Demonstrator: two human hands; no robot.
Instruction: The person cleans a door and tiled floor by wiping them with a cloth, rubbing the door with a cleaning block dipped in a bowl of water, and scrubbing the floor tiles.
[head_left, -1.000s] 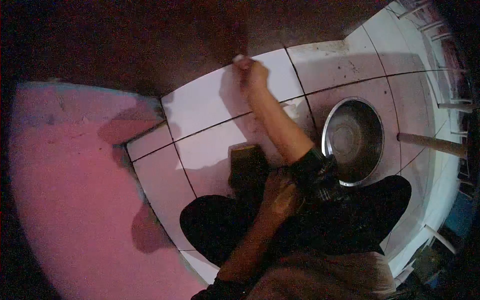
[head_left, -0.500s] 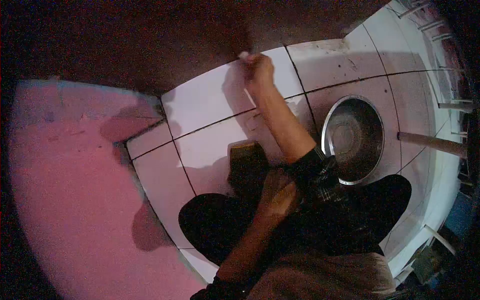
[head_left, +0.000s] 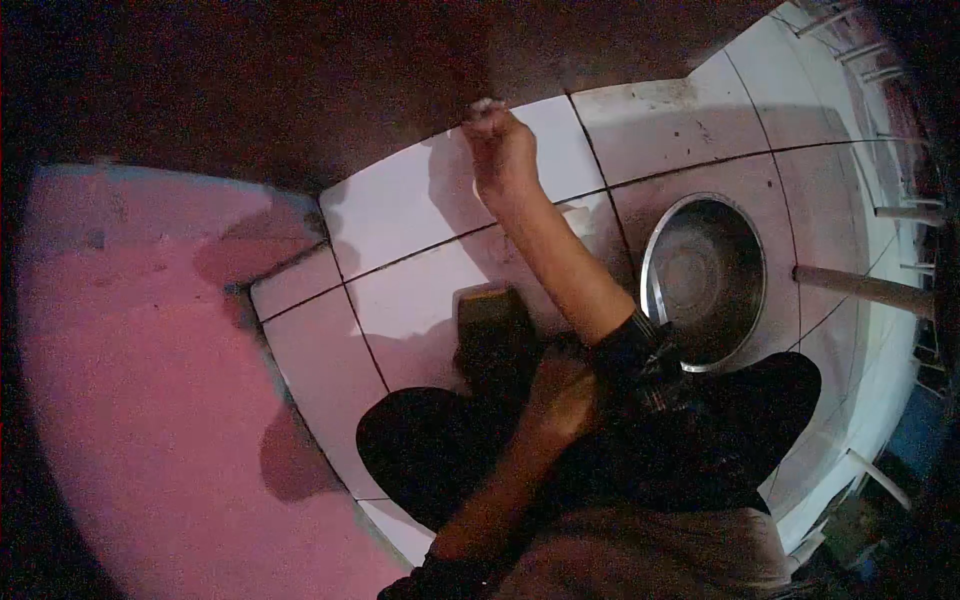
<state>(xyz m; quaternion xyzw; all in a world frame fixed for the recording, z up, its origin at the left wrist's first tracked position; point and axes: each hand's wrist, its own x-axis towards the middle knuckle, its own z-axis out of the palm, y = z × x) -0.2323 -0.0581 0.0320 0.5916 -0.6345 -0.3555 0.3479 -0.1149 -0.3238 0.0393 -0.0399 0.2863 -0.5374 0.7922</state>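
My right hand [head_left: 503, 155] reaches forward over the white tiles, near their far edge against the dark brown surface. Its fingers are closed, and something small and whitish [head_left: 487, 105] shows at the fingertips; its kind is unclear. My left hand [head_left: 562, 398] is low over my lap, close to the right sleeve, its fingers lost in shadow. Just in front of it a dark block-shaped thing [head_left: 487, 330] with a yellowish far edge stands between my legs. I cannot make out whether the left hand touches it.
A round metal bowl [head_left: 705, 285] sits on the tiled floor [head_left: 410, 290] to my right. Beyond it, a pole-like bar [head_left: 865, 288] and several thinner bars line the right side. A pink surface [head_left: 150, 400] lies left, and a dark brown surface [head_left: 250, 90] runs across the far side.
My right hand has moved slightly left, still closed at the far edge of the tiles. The left hand, the dark block and the bowl stay about where they were.
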